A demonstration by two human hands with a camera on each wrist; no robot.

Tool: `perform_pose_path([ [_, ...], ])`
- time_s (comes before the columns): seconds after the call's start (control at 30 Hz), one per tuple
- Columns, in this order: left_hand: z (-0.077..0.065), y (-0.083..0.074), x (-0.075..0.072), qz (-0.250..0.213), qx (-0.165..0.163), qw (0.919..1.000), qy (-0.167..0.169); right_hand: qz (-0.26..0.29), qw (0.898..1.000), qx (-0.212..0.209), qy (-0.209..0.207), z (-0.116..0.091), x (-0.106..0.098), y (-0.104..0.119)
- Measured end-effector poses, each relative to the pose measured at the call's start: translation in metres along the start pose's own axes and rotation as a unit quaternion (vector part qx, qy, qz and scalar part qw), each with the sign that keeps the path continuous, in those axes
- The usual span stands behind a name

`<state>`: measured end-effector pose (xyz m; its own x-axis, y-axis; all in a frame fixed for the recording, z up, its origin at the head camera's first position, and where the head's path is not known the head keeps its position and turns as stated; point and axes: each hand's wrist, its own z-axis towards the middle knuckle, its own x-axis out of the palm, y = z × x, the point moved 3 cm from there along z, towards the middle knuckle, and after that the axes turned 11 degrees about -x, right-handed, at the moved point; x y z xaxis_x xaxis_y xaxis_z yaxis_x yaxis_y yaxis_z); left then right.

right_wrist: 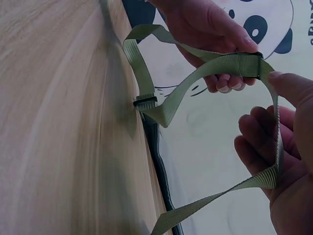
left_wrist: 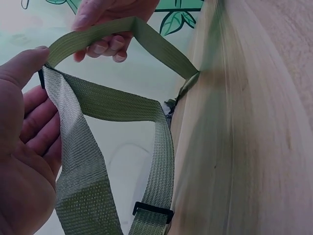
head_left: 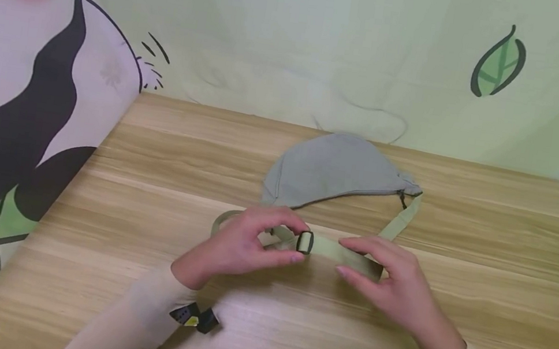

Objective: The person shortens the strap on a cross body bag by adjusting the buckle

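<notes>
A grey waist bag (head_left: pixel 337 170) lies on the table with its green webbing strap (head_left: pixel 325 249) raised in front of it. My left hand (head_left: pixel 245 240) pinches a black strap adjuster (head_left: pixel 310 242) between thumb and fingertips. To its right, my right hand (head_left: pixel 400 276) holds the strap between thumb and fingers, the webbing bending across the palm in the right wrist view. A second black slider (left_wrist: pixel 153 211) sits lower on the strap, near the bag. Loops of webbing hang between the hands and the table.
The wooden table (head_left: pixel 487 235) ends at a pale green wall (head_left: pixel 295 42) just behind the bag. A large panda drawing (head_left: pixel 8 77) covers the left side. Each forearm wears a small black wrist device (head_left: pixel 195 318).
</notes>
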<state>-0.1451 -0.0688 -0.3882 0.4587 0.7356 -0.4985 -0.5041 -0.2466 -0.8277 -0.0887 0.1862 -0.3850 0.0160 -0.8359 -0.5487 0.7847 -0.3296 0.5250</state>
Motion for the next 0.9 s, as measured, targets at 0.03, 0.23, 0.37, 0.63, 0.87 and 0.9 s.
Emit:
perform_pose_path([
  [0.03, 0.0, 0.0, 0.0, 0.001, 0.001, 1.0, 0.001, -0.003, 1.0, 0.002, -0.002, 0.0, 0.0, 0.0],
  [0.23, 0.001, 0.001, 0.002, -0.003, 0.005, 0.9999, 0.011, 0.0, 1.0, 0.006, -0.007, 0.001, 0.002, 0.001],
  [0.37, 0.001, 0.002, 0.003, -0.013, 0.0, 0.9998, 0.016, 0.001, 1.0, -0.003, -0.007, 0.003, 0.004, 0.002],
  [0.63, 0.0, 0.003, 0.003, -0.028, 0.003, 0.9996, 0.005, -0.019, 0.999, -0.026, 0.012, 0.007, 0.007, 0.003],
  [0.87, 0.001, 0.003, 0.003, -0.023, 0.013, 0.9997, 0.004, -0.003, 1.0, -0.024, -0.001, 0.007, 0.01, 0.004],
  [0.9, 0.001, 0.003, 0.004, -0.02, 0.014, 0.9997, 0.006, -0.003, 1.0, -0.022, -0.004, 0.007, 0.011, 0.004],
])
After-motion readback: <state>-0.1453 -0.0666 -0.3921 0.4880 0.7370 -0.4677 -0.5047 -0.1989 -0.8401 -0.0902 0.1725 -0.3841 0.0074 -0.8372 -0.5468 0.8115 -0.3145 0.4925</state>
